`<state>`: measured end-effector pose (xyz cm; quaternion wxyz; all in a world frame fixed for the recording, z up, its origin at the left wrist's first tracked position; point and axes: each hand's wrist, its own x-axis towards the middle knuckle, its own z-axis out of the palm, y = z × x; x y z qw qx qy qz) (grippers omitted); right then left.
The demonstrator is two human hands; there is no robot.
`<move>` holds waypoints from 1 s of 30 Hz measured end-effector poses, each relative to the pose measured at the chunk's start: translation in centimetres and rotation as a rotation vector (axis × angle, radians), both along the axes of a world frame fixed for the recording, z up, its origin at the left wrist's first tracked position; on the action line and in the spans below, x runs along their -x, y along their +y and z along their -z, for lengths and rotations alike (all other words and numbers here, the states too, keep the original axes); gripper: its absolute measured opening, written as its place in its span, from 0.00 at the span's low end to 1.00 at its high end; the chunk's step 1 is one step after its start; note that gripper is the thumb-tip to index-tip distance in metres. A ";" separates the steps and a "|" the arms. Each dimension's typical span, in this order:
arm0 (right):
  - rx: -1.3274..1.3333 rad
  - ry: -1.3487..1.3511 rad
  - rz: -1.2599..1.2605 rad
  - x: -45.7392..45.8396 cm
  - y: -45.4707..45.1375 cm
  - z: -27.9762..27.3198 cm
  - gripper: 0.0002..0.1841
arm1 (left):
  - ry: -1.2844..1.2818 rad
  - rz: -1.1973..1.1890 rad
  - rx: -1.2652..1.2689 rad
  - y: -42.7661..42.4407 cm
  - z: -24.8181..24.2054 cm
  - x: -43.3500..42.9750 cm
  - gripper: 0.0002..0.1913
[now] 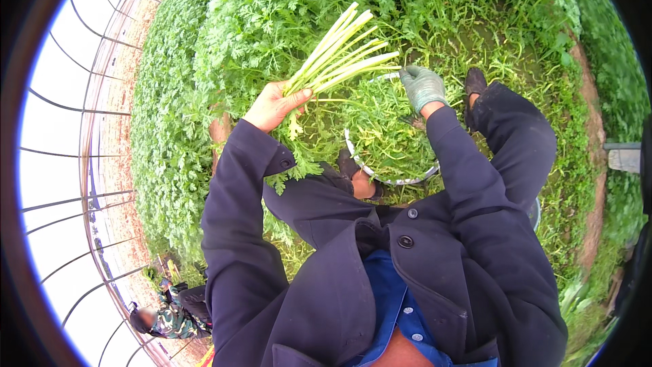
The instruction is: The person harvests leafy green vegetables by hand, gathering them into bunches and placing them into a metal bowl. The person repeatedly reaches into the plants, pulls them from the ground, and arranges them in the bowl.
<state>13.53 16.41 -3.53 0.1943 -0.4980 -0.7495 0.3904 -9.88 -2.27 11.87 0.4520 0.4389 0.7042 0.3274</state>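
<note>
A bunch of leafy green stalks, which look like crown daisy greens, is gripped in my bare left hand. Its pale cut ends fan out up and to the right; the leaves hang below the hand. My right hand wears a grey-green knit glove. Its fingertips meet the end of the lowest stalk, but whether they pinch it is unclear. Beneath that hand, between my feet, stands a round white-rimmed container heaped with leafy trimmings.
Dense greens grow ahead and to the left. Strewn leaves and stems cover the soil near my right shoe. A bare soil ridge runs along the right. Another person sits at the lower left, near curved greenhouse ribs.
</note>
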 end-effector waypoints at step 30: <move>0.710 0.492 -0.421 -3.1 2.5 -1.8 0.16 | 0.178 0.178 0.085 0.9 0.6 -0.8 0.16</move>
